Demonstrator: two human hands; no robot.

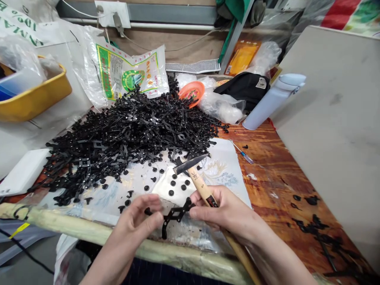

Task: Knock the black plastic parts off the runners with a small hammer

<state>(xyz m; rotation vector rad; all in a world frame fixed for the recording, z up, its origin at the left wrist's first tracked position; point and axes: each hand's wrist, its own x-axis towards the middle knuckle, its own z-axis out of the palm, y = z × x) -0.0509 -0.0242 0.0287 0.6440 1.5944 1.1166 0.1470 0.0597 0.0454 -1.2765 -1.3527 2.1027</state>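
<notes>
Both hands (139, 221) (222, 211) pinch black plastic sprue (175, 215); right also grips wooden-handled hammer (197, 178).

Small workshop bench: heap of black plastic parts (130, 130), hammer (196, 174), screwdriver (244, 153), supply sacks (130, 73).

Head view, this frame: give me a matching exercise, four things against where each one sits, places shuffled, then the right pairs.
Things:
1. hammer
2. black plastic frame piece
3. orange bowl
4. screwdriver

Places:
A. on the bare wooden table, right of the white sheet
B. behind the pile of black parts, next to clear bags
C. handle in the right hand, head over the white sheet
D. between the fingers of both hands, left hand on its left end

Pairs: 1-C, 2-D, 3-B, 4-A
</notes>
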